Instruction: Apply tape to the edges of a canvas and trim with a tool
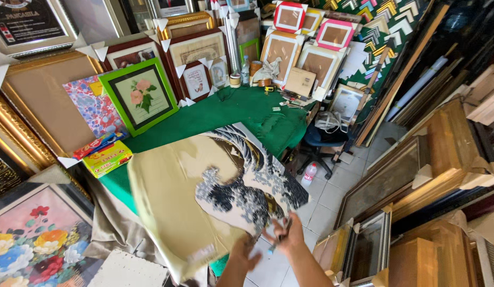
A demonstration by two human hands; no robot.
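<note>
My right hand (287, 237) grips a small dark tool (279, 238); my left hand (241, 254) pinches the embroidered cloth (204, 196) edge just beside it. I should keep that corner taut and flat.

Large print (220, 191) lies on counter (241, 109), near edge overhanging. Both hands at its near corner: left hand (246, 254), right hand (287, 237) beside it. Box (108, 158) on counter left of print. Framed flower picture (141, 94) leans behind box. Office chair (324, 139) right of counter, bottle (308, 174) on floor before it.
</note>
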